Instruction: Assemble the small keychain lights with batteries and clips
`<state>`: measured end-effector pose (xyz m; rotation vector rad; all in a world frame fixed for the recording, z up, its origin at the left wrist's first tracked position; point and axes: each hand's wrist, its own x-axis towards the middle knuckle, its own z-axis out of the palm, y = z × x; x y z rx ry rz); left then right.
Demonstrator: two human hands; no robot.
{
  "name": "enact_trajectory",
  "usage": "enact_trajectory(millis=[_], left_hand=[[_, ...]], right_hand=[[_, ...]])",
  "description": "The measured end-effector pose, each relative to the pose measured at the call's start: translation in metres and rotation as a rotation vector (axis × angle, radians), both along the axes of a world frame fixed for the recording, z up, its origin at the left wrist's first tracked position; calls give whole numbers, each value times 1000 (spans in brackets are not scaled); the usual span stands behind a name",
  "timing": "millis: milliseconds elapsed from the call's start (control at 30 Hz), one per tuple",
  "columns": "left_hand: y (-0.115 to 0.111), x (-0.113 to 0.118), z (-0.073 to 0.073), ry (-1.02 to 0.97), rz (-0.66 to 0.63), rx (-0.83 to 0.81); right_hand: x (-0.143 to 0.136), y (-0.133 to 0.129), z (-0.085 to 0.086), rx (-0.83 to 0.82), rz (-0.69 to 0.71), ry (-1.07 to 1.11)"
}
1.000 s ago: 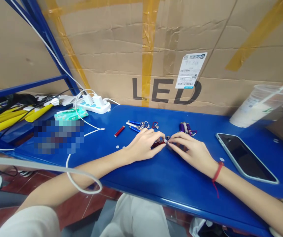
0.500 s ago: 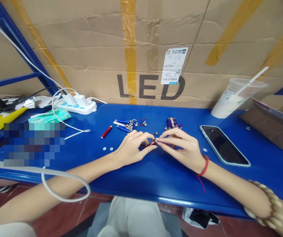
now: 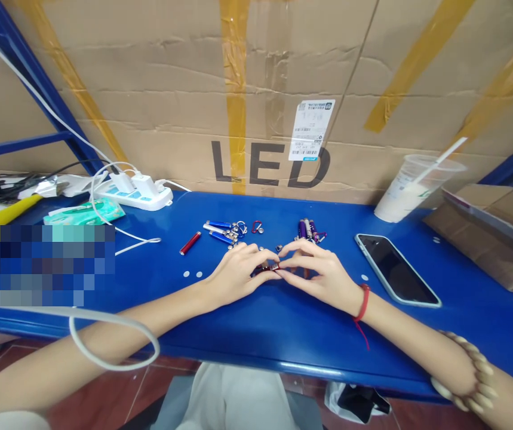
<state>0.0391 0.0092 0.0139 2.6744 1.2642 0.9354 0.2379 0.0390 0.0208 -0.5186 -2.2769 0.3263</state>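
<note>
My left hand (image 3: 238,272) pinches a small dark red metal piece (image 3: 266,269) over the blue table. Against its right end press the fingertips of my right hand (image 3: 321,270); whatever they hold there is too small to make out. Behind the left hand lie blue and silver tubes (image 3: 218,229) with small metal parts and a blue clip. A red tube (image 3: 190,243) rests farther left. Near a red carabiner clip (image 3: 257,226) is a small round part. Purple tubes (image 3: 302,229) with a silver one lie behind the right hand.
A phone (image 3: 397,270) lies right of the right hand, with a plastic cup (image 3: 406,191) and open cardboard box (image 3: 484,239) beyond. At left are a power strip (image 3: 149,199), a tissue pack (image 3: 83,212) and a white cable looping over the left forearm. Small white discs (image 3: 193,275) dot the table.
The view has shifted slightly. Both hands stay together at the dark red piece, and the right fingers have changed their pose a little around its end.
</note>
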Motion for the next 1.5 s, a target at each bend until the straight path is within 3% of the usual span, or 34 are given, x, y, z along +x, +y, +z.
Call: enact_trajectory(millis=[133,233,367,500,667,900,1100,1233,1333,1500], left_hand=[[1,-3,11,-48,54,1],[6,-12,29,-219,192,59],[9,-26,53,-421,283,103],[-3,-35,62,-346,185,166],[-23,-55,53,-216,35,62],[-24,-83,32,-84,-14,-245],[-12,-80,27,120,-134,-167],[-5,-82,16,184,-101,-61],[-2,-87,5,226,-42,-69],[-1,-91,0,270,56,-142]], right_hand=[[-4,3,6,-112,-46,100],[-6,9,9,-125,-129,55],[-13,17,6,31,-198,-225],[-31,26,1,214,-216,-451],[-50,36,-1,286,-234,-499],[-75,42,15,-200,-434,-545],[-99,48,28,-351,-556,-673],[-97,47,25,-422,-539,-658],[-91,46,19,-471,-485,-579],[-92,38,20,-332,-466,-402]])
